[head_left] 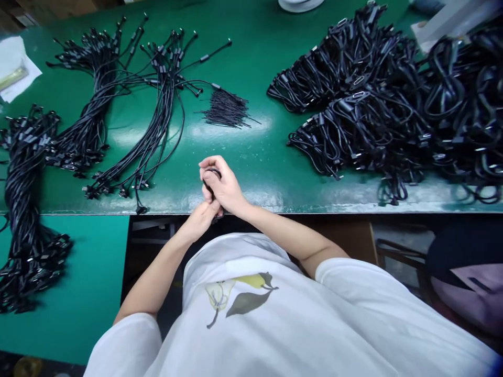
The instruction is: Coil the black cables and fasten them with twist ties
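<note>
My two hands meet at the front edge of the green table (251,157). My right hand (220,186) is closed around a coiled black cable (210,175), whose loop shows between the fingers. My left hand (202,217) sits just below it, fingers curled onto the lower end of the same cable. A small heap of thin black twist ties (227,109) lies on the table beyond my hands.
Straight black cables lie fanned in bundles at the left (157,104) and far left (23,199). A large pile of coiled black cables (393,104) fills the right side. White paper (13,68) lies at the far left corner. Another person's lap (463,283) shows at the right.
</note>
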`<state>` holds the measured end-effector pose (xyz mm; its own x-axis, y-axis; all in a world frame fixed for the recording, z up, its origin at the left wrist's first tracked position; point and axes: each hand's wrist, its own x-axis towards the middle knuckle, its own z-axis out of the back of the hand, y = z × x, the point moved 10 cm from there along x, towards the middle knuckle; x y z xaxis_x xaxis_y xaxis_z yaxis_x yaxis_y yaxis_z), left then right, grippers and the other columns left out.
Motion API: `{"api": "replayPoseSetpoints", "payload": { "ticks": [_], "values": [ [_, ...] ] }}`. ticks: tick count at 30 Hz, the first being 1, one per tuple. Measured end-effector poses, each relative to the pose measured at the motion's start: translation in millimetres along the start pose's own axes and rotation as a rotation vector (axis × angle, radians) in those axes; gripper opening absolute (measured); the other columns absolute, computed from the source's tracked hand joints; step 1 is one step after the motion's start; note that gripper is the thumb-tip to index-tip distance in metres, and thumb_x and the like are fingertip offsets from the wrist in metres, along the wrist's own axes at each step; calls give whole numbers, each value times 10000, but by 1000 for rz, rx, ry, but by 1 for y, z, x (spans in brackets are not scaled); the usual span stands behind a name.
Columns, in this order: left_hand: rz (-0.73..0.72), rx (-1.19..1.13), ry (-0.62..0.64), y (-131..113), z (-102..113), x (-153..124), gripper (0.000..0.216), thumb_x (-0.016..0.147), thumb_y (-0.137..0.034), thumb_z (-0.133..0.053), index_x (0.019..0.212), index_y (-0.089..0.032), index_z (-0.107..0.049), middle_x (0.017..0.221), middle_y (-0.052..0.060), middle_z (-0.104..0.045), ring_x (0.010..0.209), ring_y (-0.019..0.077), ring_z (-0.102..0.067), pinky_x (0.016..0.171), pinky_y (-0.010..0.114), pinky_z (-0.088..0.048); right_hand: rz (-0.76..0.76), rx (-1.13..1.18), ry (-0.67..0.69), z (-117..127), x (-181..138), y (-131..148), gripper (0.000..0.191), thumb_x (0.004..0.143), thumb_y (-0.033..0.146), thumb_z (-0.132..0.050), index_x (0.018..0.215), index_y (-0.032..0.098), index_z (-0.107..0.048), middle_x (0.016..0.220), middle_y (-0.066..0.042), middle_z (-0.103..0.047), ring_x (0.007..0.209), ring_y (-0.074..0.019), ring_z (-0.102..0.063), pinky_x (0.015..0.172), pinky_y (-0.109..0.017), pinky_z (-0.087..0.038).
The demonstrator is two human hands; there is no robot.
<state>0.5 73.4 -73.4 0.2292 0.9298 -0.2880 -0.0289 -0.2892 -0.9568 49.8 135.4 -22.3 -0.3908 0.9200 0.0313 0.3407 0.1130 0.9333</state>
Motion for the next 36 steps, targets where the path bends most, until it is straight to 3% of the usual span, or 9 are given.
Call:
{"api": "replayPoseSetpoints", "payload": {
  "ticks": [4, 10, 15, 17, 20, 23, 27, 31, 36],
  "values": [
    [13, -311, -181, -6, 20, 0, 425, 817, -558, -662, 744, -147, -585, 629, -31, -412, 591, 100, -411, 546, 232, -334, 49, -335, 141, 5, 8, 0, 330, 871, 287, -543, 1182, 210, -464, 1167, -72, -592, 1001, -143, -623, 908, -299, -497],
    [124, -360, -142, 6, 13, -1, 348, 783, -463, -738, 799, -141, -604, 679, -15, -502, 613, 86, -454, 580, 215, -374, 188, -900, 71, 23, 0, 5, 423, 835, 99, -387, 1240, 143, -497, 1175, -116, -616, 974, -175, -614, 880, -323, -491],
    [93, -421, -131, 14, 1, -1, 305, 773, -413, -764, 758, -142, -625, 890, 41, -633, 839, 130, -582, 833, 257, -448, 233, -1312, 144, 17, 3, 1, 382, 898, 119, -353, 1184, 169, -602, 1058, -96, -632, 837, -173, -600, 679, -259, -447],
    [90, -507, -136, 16, -2, -1, 336, 777, -436, -759, 722, -149, -594, 912, 45, -639, 932, 159, -600, 921, 294, -441, 238, -1255, 146, 20, 7, 3, 333, 909, 130, -353, 1095, 161, -627, 1011, -92, -631, 840, -169, -592, 704, -262, -441],
    [67, -652, -191, 16, -1, -3, 408, 796, -544, -698, 722, -176, -539, 660, -35, -507, 675, 107, -539, 882, 320, -474, 228, -923, 99, 28, 10, 11, 287, 885, 115, -352, 1005, 158, -608, 949, -70, -619, 853, -153, -580, 754, -272, -448],
    [0, -708, -227, 9, 2, -2, 464, 841, -642, -561, 741, -190, -524, 541, -85, -335, 486, 72, -346, 790, 296, -494, -13, -441, 58, 35, 12, -4, 221, 858, 142, -375, 978, 189, -556, 692, 34, -502, 568, -92, -468, 567, -228, -400],
    [-30, -647, -214, 0, -1, 3, 468, 864, -585, -583, 654, -181, -478, 586, -50, -411, 552, 82, -429, 730, 247, -476, -184, 92, -38, 25, 7, -16, 180, 797, 166, -427, 958, 214, -493, 606, 92, -317, 461, -57, -270, 431, -174, -241],
    [-30, -572, -185, -5, -3, 4, 500, 829, -572, -639, 607, -166, -449, 932, 49, -604, 873, 150, -596, 734, 263, -485, -161, 203, -161, 23, 2, -9, 213, 749, 176, -449, 950, 241, -479, 691, 61, -371, 530, -70, -364, 426, -154, -302],
    [58, -465, 10, -6, -13, -2, 513, 815, -615, -625, 636, -170, -444, 913, 63, -638, 763, 162, -625, 700, 312, -502, -260, 222, -71, 19, -1, -5, 280, 696, 152, -449, 964, 234, -461, 830, 28, -499, 707, -107, -564, 548, -192, -470]
  ]
}}
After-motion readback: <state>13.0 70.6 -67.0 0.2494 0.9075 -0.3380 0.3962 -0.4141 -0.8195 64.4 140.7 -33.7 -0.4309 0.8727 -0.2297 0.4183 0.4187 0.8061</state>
